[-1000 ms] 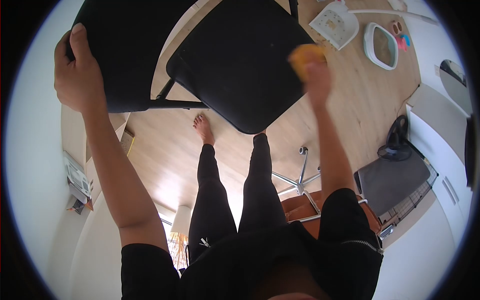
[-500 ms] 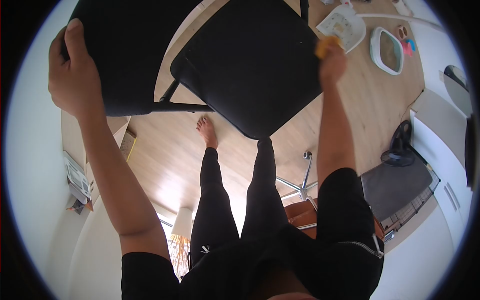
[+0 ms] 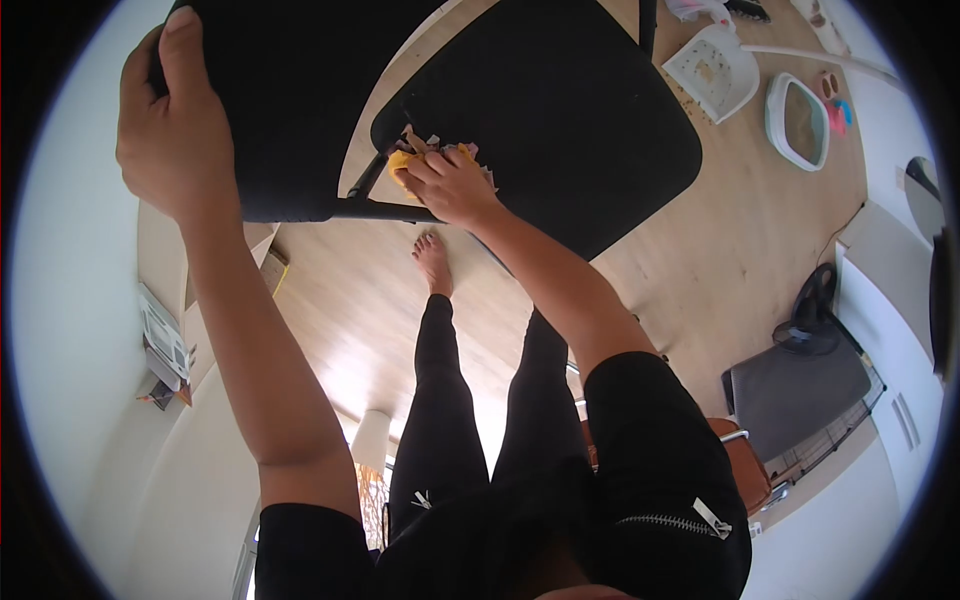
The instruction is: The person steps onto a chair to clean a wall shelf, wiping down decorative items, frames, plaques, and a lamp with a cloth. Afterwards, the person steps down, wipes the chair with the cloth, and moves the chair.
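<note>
My left hand (image 3: 178, 125) is closed around the edge of the black backrest (image 3: 285, 110) of a folding chair, thumb on its face. The chair's black seat (image 3: 560, 120) lies just beyond, in the middle of the view. On the seat's near left corner, my right hand (image 3: 455, 185) presses a crumpled yellow cloth (image 3: 402, 170) with ragged pinkish-brown edges. Its fingers are bent over the cloth and hide part of it. Below the seat's corner runs a dark metal tube (image 3: 385, 210) of the chair frame.
On the wooden floor at the upper right lie a white dustpan (image 3: 740, 95) with debris in it and a white-rimmed litter tray (image 3: 775, 135). A black fan (image 3: 808, 335) stands by a grey cushioned bench (image 3: 800, 395) at right. Behind my right arm is a brown chair (image 3: 742, 465).
My right hand has swept the yellow cloth from the seat's right side to its near left corner. My left hand keeps its grip on the backrest, and the view has shifted slightly.
</note>
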The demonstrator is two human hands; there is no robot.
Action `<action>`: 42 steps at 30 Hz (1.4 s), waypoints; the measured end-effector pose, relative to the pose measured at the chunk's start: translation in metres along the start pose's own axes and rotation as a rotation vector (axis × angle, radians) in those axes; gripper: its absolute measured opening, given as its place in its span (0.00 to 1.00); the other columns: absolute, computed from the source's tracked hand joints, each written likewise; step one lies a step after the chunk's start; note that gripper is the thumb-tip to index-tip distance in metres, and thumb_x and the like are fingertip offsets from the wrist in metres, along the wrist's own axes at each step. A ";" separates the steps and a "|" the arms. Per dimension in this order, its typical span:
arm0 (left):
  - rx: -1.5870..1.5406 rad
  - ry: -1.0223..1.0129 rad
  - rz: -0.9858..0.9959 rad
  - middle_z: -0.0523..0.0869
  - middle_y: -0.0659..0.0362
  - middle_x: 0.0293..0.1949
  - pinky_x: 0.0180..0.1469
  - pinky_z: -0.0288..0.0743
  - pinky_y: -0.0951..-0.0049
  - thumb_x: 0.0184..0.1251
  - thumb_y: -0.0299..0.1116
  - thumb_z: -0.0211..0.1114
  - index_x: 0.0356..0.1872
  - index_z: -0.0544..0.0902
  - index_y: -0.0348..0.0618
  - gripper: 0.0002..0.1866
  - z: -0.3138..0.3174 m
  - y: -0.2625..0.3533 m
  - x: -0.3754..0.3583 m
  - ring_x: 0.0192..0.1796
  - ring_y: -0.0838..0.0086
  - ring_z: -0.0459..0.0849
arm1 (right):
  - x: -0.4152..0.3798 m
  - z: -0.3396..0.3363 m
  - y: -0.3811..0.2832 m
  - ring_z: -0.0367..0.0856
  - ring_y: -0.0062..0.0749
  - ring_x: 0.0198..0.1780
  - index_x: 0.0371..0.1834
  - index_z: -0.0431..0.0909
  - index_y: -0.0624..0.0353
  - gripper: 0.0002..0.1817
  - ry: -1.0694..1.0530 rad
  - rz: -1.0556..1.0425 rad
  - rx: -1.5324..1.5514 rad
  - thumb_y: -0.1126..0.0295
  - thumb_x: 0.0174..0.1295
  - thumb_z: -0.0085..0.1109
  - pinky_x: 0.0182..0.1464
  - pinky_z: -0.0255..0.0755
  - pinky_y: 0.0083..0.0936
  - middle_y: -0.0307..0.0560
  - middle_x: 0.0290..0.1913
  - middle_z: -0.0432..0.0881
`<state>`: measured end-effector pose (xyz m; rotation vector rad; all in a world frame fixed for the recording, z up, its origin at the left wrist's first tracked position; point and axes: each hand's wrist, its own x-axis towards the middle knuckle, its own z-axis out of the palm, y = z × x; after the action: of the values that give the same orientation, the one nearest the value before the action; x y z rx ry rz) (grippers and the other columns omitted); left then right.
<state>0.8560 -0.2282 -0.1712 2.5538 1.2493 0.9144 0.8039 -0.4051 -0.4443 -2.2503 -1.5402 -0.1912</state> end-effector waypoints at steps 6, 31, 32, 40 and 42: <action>-0.015 -0.006 0.039 0.88 0.64 0.41 0.52 0.74 0.68 0.62 0.66 0.55 0.47 0.86 0.59 0.27 -0.001 -0.006 0.000 0.48 0.71 0.84 | -0.025 -0.077 0.155 0.77 0.45 0.43 0.39 0.79 0.52 0.14 -0.147 0.862 -0.064 0.58 0.68 0.46 0.44 0.70 0.42 0.49 0.41 0.78; 0.010 -0.036 0.036 0.88 0.65 0.41 0.48 0.76 0.68 0.63 0.66 0.53 0.46 0.86 0.56 0.29 0.000 -0.008 0.002 0.46 0.72 0.84 | 0.106 0.003 0.069 0.74 0.31 0.58 0.37 0.84 0.45 0.12 -0.305 0.002 -0.148 0.56 0.63 0.53 0.62 0.62 0.33 0.33 0.45 0.82; 0.035 -0.045 0.047 0.88 0.65 0.41 0.48 0.76 0.68 0.63 0.66 0.53 0.46 0.86 0.56 0.28 -0.001 -0.007 0.001 0.46 0.72 0.84 | 0.112 -0.003 0.091 0.75 0.33 0.57 0.34 0.85 0.47 0.12 -0.224 0.133 -0.059 0.57 0.62 0.54 0.62 0.64 0.33 0.35 0.44 0.83; 0.018 -0.041 -0.001 0.88 0.65 0.42 0.49 0.76 0.69 0.63 0.66 0.53 0.47 0.86 0.57 0.28 -0.001 0.000 -0.002 0.48 0.72 0.84 | 0.090 -0.086 0.206 0.64 0.38 0.67 0.67 0.63 0.50 0.26 -0.458 0.506 -0.591 0.59 0.66 0.52 0.61 0.64 0.35 0.36 0.71 0.60; 0.034 -0.032 0.003 0.88 0.65 0.43 0.50 0.76 0.68 0.63 0.66 0.53 0.47 0.86 0.57 0.28 -0.002 0.000 -0.001 0.48 0.71 0.84 | 0.056 -0.069 0.227 0.68 0.36 0.64 0.62 0.67 0.49 0.22 -0.246 0.614 -0.482 0.57 0.67 0.49 0.60 0.65 0.35 0.37 0.64 0.67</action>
<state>0.8544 -0.2290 -0.1704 2.5865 1.2633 0.8563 1.0414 -0.4547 -0.4196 -3.1130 -0.8883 -0.1145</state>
